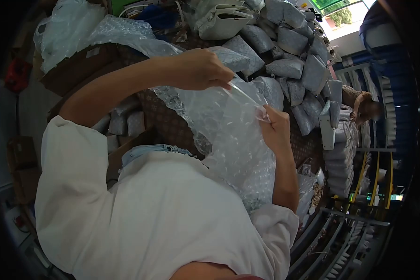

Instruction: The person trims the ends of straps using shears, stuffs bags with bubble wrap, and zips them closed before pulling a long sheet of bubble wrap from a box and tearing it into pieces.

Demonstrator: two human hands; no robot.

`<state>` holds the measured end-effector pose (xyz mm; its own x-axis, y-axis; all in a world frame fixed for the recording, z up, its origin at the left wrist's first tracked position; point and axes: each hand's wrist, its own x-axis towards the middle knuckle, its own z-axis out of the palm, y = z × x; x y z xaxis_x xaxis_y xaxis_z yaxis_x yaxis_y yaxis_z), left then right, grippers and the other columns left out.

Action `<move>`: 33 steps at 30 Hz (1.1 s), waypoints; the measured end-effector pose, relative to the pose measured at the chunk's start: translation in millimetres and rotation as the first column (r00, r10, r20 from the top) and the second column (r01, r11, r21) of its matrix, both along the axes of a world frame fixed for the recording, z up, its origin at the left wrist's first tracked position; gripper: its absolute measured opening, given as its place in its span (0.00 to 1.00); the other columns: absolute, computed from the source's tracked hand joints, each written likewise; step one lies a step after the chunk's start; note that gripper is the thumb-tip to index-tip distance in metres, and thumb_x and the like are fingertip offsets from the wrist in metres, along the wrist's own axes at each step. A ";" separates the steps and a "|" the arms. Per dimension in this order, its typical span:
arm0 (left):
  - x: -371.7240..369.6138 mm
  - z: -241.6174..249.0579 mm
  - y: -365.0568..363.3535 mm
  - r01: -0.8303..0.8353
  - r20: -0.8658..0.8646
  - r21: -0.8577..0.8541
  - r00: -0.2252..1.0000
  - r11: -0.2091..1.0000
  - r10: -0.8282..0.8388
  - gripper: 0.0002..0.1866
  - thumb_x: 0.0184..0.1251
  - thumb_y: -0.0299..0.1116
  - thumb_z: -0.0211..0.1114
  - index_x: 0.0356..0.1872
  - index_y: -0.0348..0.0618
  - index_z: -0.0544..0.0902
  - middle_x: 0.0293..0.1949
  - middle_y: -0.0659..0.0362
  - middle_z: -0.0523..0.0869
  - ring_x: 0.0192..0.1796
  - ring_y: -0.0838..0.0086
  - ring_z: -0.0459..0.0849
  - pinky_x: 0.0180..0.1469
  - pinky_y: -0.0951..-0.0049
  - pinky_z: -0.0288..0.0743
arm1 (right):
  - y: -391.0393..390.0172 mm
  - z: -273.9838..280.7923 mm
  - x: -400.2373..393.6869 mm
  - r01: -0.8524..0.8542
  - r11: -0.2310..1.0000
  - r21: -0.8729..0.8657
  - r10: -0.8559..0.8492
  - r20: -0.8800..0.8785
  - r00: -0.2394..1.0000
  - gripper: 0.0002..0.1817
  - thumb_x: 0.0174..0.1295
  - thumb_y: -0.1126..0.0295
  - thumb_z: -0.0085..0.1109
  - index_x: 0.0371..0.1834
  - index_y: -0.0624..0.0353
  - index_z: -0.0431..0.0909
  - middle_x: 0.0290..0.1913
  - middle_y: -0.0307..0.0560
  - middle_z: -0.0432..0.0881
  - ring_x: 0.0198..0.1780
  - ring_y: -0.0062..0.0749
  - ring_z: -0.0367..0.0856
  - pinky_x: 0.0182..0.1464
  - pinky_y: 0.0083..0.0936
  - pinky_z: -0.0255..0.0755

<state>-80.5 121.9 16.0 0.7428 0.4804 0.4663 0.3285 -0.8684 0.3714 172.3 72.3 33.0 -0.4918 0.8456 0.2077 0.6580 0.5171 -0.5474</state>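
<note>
A sheet of clear bubble wrap (233, 126) hangs in front of my body. My left hand (203, 70), its fingers closed, pinches the upper edge of the wrap. Lower and to the right, my right hand (275, 127) is closed on the same edge. Between the two hands the edge is pulled into a taut, shiny line. Below it the wrap falls loosely towards my shirt and right forearm. I cannot make out whether anything lies inside the wrap.
Many grey wrapped packages (284, 65) are heaped beyond my hands, beside a pale handbag (224, 21). An open cardboard box (84, 65) and more bubble wrap (70, 30) stand at left. Another person (357, 100) is at the right, near metal racks (345, 233).
</note>
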 end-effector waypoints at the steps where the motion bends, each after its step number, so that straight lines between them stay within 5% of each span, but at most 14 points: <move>1: -3.4 1.3 -3.0 0.023 0.016 0.031 1.000 0.999 -0.023 0.10 0.56 0.33 0.61 0.23 0.39 0.72 0.16 0.53 0.75 0.22 0.58 0.77 0.25 0.65 0.68 | -2.2 0.9 0.2 -0.038 0.997 0.071 0.039 -0.014 0.999 0.08 0.48 0.78 0.54 0.20 0.66 0.64 0.17 0.54 0.65 0.16 0.43 0.63 0.20 0.27 0.58; 7: -10.4 2.4 -5.8 0.164 0.123 0.067 0.978 0.984 -0.171 0.09 0.60 0.31 0.58 0.24 0.40 0.71 0.19 0.54 0.76 0.22 0.63 0.77 0.23 0.68 0.68 | -23.1 -10.3 29.8 0.080 0.984 0.159 -0.090 0.056 0.994 0.10 0.59 0.71 0.50 0.23 0.64 0.71 0.18 0.53 0.71 0.17 0.31 0.69 0.22 0.25 0.62; 9: -112.9 -7.0 36.2 -0.468 0.196 -0.118 0.854 0.876 0.482 0.09 0.65 0.32 0.52 0.32 0.35 0.75 0.20 0.59 0.75 0.24 0.80 0.74 0.29 0.74 0.68 | -25.9 -13.2 124.4 0.832 0.548 -0.087 -0.782 -0.406 0.473 0.15 0.65 0.66 0.43 0.37 0.64 0.78 0.28 0.51 0.80 0.25 0.31 0.77 0.30 0.21 0.71; 10: -174.8 -6.7 48.9 -0.504 0.286 0.149 0.846 0.851 0.451 0.10 0.67 0.31 0.50 0.36 0.34 0.77 0.20 0.59 0.73 0.25 0.82 0.72 0.29 0.77 0.67 | -48.7 -4.9 185.2 0.560 0.758 -0.335 -0.602 -0.689 0.402 0.21 0.67 0.61 0.39 0.51 0.66 0.73 0.40 0.51 0.81 0.34 0.31 0.80 0.40 0.21 0.75; 11: -227.0 -11.4 45.1 -0.666 0.117 -0.058 0.735 0.744 0.667 0.11 0.67 0.30 0.48 0.37 0.33 0.76 0.20 0.61 0.73 0.25 0.83 0.71 0.28 0.79 0.65 | -53.9 -17.2 267.2 0.886 0.463 -0.027 -0.808 -0.423 0.410 0.23 0.66 0.58 0.42 0.52 0.67 0.72 0.43 0.53 0.80 0.37 0.32 0.80 0.42 0.24 0.75; 12: -239.6 -8.3 41.4 -0.698 0.158 -0.024 0.704 0.715 0.693 0.10 0.67 0.29 0.48 0.38 0.34 0.76 0.20 0.61 0.72 0.24 0.83 0.70 0.27 0.79 0.64 | -74.2 -20.1 331.7 0.750 0.452 0.483 -0.743 -0.261 0.616 0.26 0.66 0.54 0.42 0.53 0.68 0.71 0.45 0.54 0.79 0.39 0.33 0.80 0.43 0.26 0.74; 14: -217.8 -8.2 33.3 -0.705 0.186 -0.009 0.695 0.709 0.694 0.10 0.68 0.29 0.48 0.39 0.34 0.76 0.20 0.62 0.72 0.23 0.84 0.69 0.27 0.80 0.63 | -82.8 45.8 244.2 0.939 0.101 0.329 -0.875 -0.419 0.241 0.26 0.66 0.54 0.42 0.52 0.69 0.72 0.44 0.57 0.79 0.41 0.35 0.79 0.44 0.26 0.72; 16: -145.7 8.5 25.6 -0.520 0.278 0.101 0.833 0.848 0.477 0.08 0.67 0.27 0.50 0.34 0.36 0.76 0.20 0.61 0.73 0.23 0.82 0.71 0.26 0.78 0.64 | -61.5 70.2 243.4 0.870 -0.161 0.466 -0.764 -0.616 0.189 0.27 0.65 0.52 0.42 0.46 0.70 0.75 0.40 0.58 0.80 0.38 0.38 0.78 0.41 0.27 0.71; 18: -96.5 6.2 24.1 -0.314 0.177 -0.021 0.933 0.949 0.313 0.03 0.61 0.24 0.55 0.30 0.38 0.76 0.20 0.57 0.75 0.21 0.75 0.75 0.25 0.74 0.67 | -31.0 94.1 272.9 0.547 -0.269 0.793 -0.874 -0.439 0.207 0.24 0.65 0.54 0.46 0.34 0.68 0.79 0.30 0.54 0.81 0.28 0.40 0.78 0.33 0.27 0.72; 20: -53.7 -1.5 5.7 -0.228 0.105 -0.007 0.968 0.974 0.227 0.04 0.54 0.23 0.60 0.26 0.38 0.74 0.19 0.54 0.76 0.22 0.64 0.77 0.24 0.68 0.68 | 27.9 112.8 248.3 0.164 -0.198 0.967 -0.617 -0.252 0.745 0.17 0.61 0.63 0.54 0.16 0.60 0.76 0.17 0.45 0.76 0.18 0.34 0.74 0.22 0.25 0.67; 24: -21.9 -20.9 -30.6 -0.209 -0.019 -0.055 0.978 0.976 0.208 0.09 0.48 0.24 0.65 0.21 0.38 0.71 0.18 0.54 0.75 0.22 0.59 0.76 0.24 0.66 0.68 | 115.6 86.7 230.3 -0.039 0.230 0.972 -0.878 0.224 0.424 0.14 0.49 0.59 0.63 0.17 0.56 0.76 0.24 0.42 0.78 0.26 0.41 0.77 0.28 0.33 0.69; 28: -14.6 -34.8 -52.5 -0.310 -0.006 -0.107 0.950 0.945 0.311 0.10 0.47 0.24 0.65 0.20 0.39 0.70 0.18 0.55 0.75 0.22 0.60 0.76 0.24 0.66 0.67 | 185.6 -38.0 241.7 0.244 0.463 0.852 -0.840 0.334 0.428 0.16 0.48 0.53 0.62 0.21 0.56 0.80 0.30 0.43 0.79 0.38 0.43 0.77 0.38 0.41 0.68; 31: -3.1 -32.5 -59.3 -0.349 0.037 -0.052 0.936 0.936 0.351 0.14 0.50 0.33 0.66 0.16 0.43 0.69 0.16 0.58 0.73 0.20 0.64 0.75 0.21 0.67 0.65 | 214.5 -197.1 286.7 0.442 0.810 0.386 -0.585 0.576 0.571 0.30 0.50 0.44 0.58 0.46 0.58 0.74 0.49 0.53 0.74 0.49 0.48 0.74 0.51 0.48 0.63; 33: 3.9 -26.1 -59.7 -0.347 -0.018 -0.023 0.938 0.937 0.347 0.14 0.49 0.33 0.66 0.17 0.43 0.69 0.16 0.59 0.73 0.20 0.66 0.75 0.22 0.68 0.65 | 196.4 -225.6 262.2 0.552 0.826 0.113 -0.490 0.628 0.605 0.37 0.50 0.42 0.57 0.57 0.58 0.68 0.56 0.57 0.70 0.52 0.50 0.72 0.55 0.48 0.60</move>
<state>-76.6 62.2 -10.1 0.5337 0.7209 0.4420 0.6129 -0.6899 0.3851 434.5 268.7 -192.6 0.0498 0.9974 -0.0529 0.9976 -0.0472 0.0502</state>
